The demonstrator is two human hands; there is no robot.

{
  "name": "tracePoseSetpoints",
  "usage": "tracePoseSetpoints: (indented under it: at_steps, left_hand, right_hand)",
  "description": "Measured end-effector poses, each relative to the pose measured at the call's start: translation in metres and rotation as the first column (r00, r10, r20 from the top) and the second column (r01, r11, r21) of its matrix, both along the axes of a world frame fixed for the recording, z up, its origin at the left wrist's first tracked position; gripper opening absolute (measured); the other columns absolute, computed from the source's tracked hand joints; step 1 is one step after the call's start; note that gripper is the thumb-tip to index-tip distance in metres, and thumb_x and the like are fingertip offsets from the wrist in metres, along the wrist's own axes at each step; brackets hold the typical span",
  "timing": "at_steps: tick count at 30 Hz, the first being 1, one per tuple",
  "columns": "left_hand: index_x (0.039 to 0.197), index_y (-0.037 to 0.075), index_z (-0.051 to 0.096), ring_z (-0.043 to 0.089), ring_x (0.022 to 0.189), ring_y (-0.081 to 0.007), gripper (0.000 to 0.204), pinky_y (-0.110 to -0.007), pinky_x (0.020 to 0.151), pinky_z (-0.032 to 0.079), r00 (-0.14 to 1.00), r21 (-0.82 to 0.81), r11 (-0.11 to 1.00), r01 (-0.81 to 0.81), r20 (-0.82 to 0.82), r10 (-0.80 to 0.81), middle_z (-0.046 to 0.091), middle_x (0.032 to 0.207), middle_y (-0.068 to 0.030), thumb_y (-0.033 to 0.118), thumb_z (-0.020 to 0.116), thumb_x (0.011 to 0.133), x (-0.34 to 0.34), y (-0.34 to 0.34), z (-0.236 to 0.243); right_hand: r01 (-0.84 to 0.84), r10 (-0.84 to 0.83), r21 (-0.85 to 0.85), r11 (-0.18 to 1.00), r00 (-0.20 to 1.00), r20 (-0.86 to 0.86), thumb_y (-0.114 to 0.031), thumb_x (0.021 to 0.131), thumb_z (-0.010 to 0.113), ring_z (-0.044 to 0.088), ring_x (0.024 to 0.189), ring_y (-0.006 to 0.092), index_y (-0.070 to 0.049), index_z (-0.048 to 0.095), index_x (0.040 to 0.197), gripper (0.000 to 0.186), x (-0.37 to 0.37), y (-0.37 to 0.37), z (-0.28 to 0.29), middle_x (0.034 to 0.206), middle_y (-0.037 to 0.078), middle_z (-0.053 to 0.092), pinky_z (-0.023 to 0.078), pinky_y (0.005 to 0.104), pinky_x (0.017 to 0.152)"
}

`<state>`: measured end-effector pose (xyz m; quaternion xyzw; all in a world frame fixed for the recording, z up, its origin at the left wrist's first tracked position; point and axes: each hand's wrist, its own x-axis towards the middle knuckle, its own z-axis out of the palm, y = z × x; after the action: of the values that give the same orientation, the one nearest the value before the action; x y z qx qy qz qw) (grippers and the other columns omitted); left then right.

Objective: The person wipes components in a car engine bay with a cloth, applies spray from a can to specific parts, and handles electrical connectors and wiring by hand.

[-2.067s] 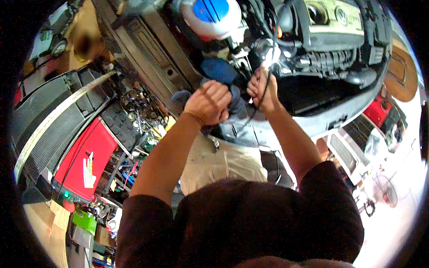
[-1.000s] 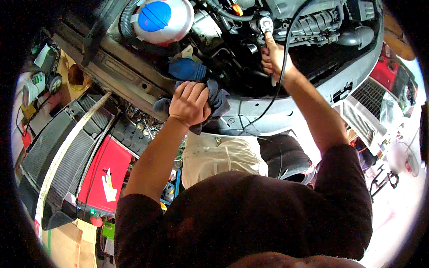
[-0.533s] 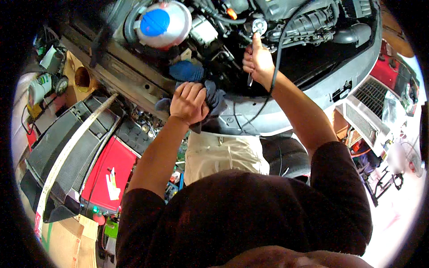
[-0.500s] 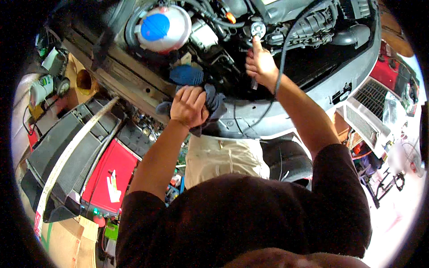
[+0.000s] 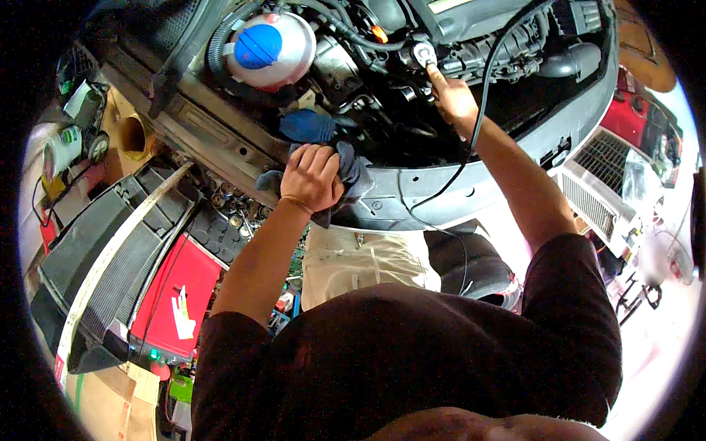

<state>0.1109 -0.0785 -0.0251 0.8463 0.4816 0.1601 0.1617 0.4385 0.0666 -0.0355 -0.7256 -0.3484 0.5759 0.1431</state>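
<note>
I lean over an open car engine bay (image 5: 515, 51). My left hand (image 5: 312, 175) rests on the front edge of the bay, closed on a dark grey rag (image 5: 351, 176). My right hand (image 5: 452, 99) reaches deep into the bay, its fingers closed around a slim tool whose tip sits at a small round metal fitting (image 5: 423, 53). A black cable (image 5: 471, 140) runs from the engine past my right wrist and hangs over the bumper. A blue glove or cloth (image 5: 307, 125) lies just beyond my left hand.
A round white coolant tank with a blue cap (image 5: 259, 48) sits at the bay's left. Left of me stand a red tool cart (image 5: 180, 294) with sockets in a black tray (image 5: 220, 228) and a removed radiator (image 5: 103, 257). A white grille panel (image 5: 596, 191) lies to the right.
My right hand has reached further up into the engine bay to the metal fitting. My left hand has stayed on the rag. The view has shifted closer to the engine.
</note>
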Motion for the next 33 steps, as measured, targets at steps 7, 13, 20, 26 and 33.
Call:
tracePoseSetpoints:
  at_steps: [7, 13, 20, 26, 33]
  left_hand:
    - [0.105, 0.005, 0.067, 0.065, 0.107, -0.0337, 0.039, -0.049, 0.105, 0.047, 0.999, 0.015, 1.0, 0.01, 0.048, -0.01, 0.069, 0.113, -0.0129, 0.023, 0.065, 0.07, 0.0, 0.003, 0.0]
    - [0.108, 0.009, 0.069, 0.065, 0.113, -0.0286, 0.037, -0.045, 0.109, 0.043, 1.0, -0.012, 1.0, -0.012, 0.004, 0.012, 0.07, 0.116, -0.0082, 0.025, 0.065, 0.074, -0.001, -0.002, 0.005]
    - [0.104, 0.005, 0.067, 0.066, 0.108, -0.0351, 0.04, -0.049, 0.104, 0.047, 1.0, 0.005, 1.0, -0.003, 0.02, 0.003, 0.069, 0.113, -0.0144, 0.027, 0.061, 0.072, -0.003, 0.0, 0.004]
    - [0.106, 0.004, 0.067, 0.066, 0.107, -0.0355, 0.041, -0.05, 0.103, 0.047, 0.999, 0.053, 0.999, 0.002, 0.036, -0.004, 0.069, 0.113, -0.0144, 0.027, 0.06, 0.072, -0.002, 0.001, -0.004]
    - [0.102, 0.001, 0.067, 0.064, 0.108, -0.0396, 0.037, -0.052, 0.102, 0.046, 1.0, 0.02, 1.0, 0.02, -0.02, -0.02, 0.068, 0.115, -0.0182, 0.023, 0.058, 0.074, 0.008, -0.002, 0.0]
  right_hand:
    - [0.074, -0.074, -0.083, 0.994, 0.997, -0.003, -0.07, 0.098, 0.06, 0.033, 0.039, 0.0094, -0.018, 0.045, 0.067, 0.063, 0.004, 0.0, -0.02, 0.054, -0.005, 0.038, 0.022, 0.0276, 0.039]
    - [-0.497, 0.26, 0.366, 0.787, 0.805, 0.533, -0.05, 0.098, 0.069, 0.074, 0.086, 0.0431, 0.005, 0.064, 0.11, 0.056, 0.008, 0.017, 0.004, 0.095, 0.027, 0.073, 0.058, 0.0469, 0.079]
    - [-0.528, 0.317, 0.303, 0.794, 0.783, 0.535, -0.034, 0.094, 0.076, 0.07, 0.111, 0.043, -0.003, 0.059, 0.135, 0.055, -0.017, 0.038, 0.019, 0.116, 0.027, 0.073, 0.056, 0.0459, 0.093]
    - [-0.53, 0.274, 0.32, 0.786, 0.761, 0.588, -0.03, 0.094, 0.076, 0.072, 0.108, 0.0405, -0.002, 0.059, 0.135, 0.053, -0.003, 0.013, 0.031, 0.114, 0.026, 0.074, 0.058, 0.0427, 0.089]
    - [-0.103, -0.015, 0.569, 0.816, 0.98, 0.199, -0.027, 0.093, 0.081, 0.076, 0.087, 0.0392, -0.003, 0.061, 0.12, 0.041, 0.027, -0.074, 0.049, 0.093, 0.021, 0.075, 0.058, 0.0413, 0.075]
